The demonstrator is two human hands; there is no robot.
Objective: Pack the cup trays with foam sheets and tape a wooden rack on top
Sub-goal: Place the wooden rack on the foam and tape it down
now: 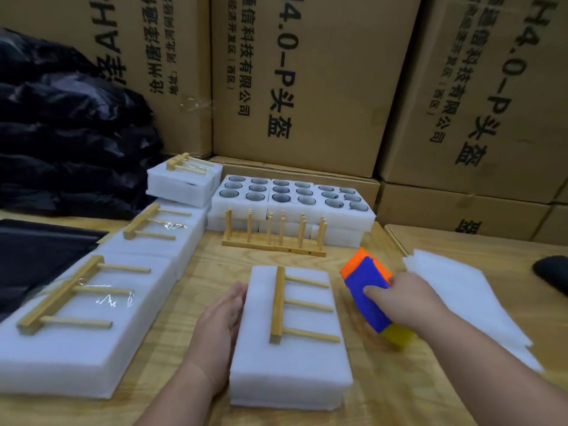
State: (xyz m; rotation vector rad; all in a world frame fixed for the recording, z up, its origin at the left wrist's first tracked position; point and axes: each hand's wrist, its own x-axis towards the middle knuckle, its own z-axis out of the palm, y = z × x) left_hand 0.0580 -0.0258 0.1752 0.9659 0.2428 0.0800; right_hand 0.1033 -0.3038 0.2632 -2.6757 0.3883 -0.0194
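A white foam pack [290, 364] lies in front of me on the wooden table, with a wooden rack [282, 302] lying flat on its top. My left hand [219, 324] rests flat against the pack's left side, fingers straight. To the right of the pack, my right hand [408, 302] grips a blue, orange and yellow tape dispenser [368, 293], tilted, just above the table. Open cup trays [292, 195] with round cups stand at the back. Loose foam sheets [467, 299] lie at the right.
Taped packs with racks on top [80, 333] line the left side, another stacked further back [184, 179]. Standing wooden racks [273, 235] sit before the cup trays. Cardboard boxes [307, 87] wall the back; black bags [61, 133] are piled left. A black object [553, 272] lies far right.
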